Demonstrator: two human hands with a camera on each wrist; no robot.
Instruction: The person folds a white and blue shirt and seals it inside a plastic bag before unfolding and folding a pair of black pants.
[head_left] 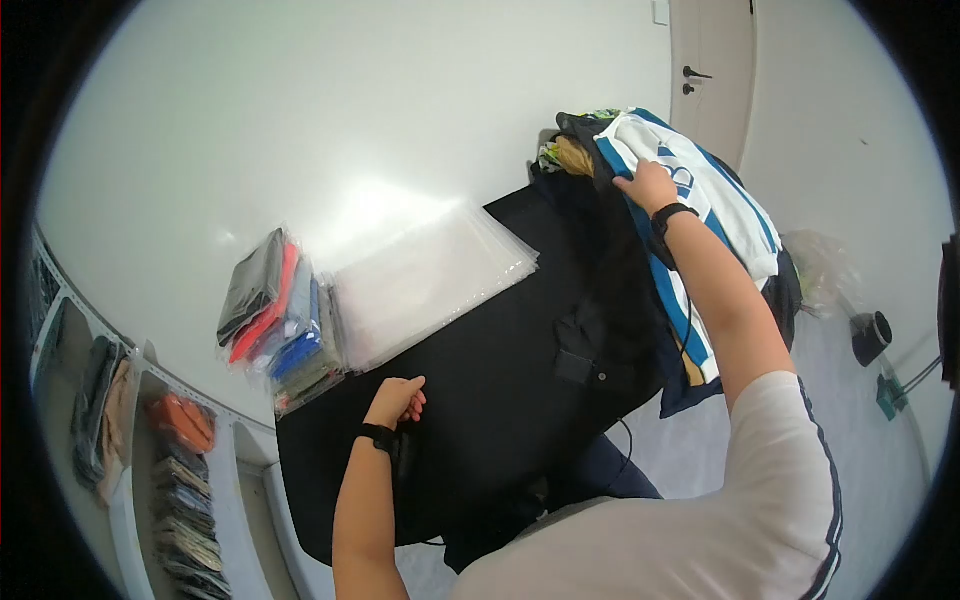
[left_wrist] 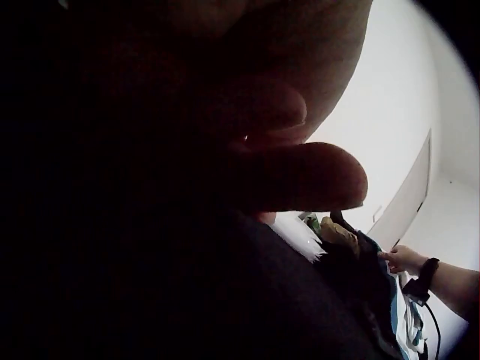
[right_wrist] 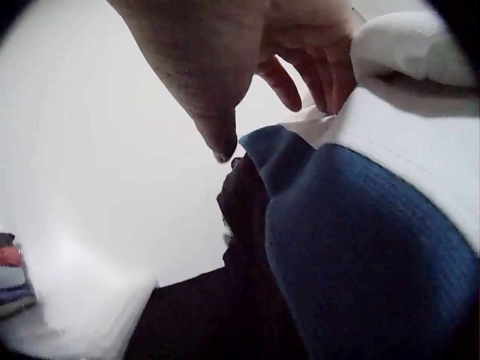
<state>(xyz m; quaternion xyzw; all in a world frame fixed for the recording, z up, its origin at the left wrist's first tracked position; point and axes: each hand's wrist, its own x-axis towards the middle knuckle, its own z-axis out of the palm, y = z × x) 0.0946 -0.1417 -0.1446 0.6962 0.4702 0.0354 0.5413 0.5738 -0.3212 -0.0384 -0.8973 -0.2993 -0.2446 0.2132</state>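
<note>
Head view: two hands, left hand (head_left: 398, 398) on one black garment (head_left: 500, 340), right hand (head_left: 648, 186) on one blue-white jersey (head_left: 700, 190).

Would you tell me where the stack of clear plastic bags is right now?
In the head view the stack of clear plastic bags lies centre-left, between the bagged folded clothes and the black garment.

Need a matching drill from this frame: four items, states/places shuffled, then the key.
Things:
1. right hand
2. left hand
3. clear plastic bags
4. bagged folded clothes

Places or states:
A. stacked flat on the white table, beside the black garment
B. rests curled on the black garment
C. on the blue and white jersey atop the pile
D. a leaning row by the table's left edge

Pairs: 1-C, 2-B, 3-A, 4-D
</note>
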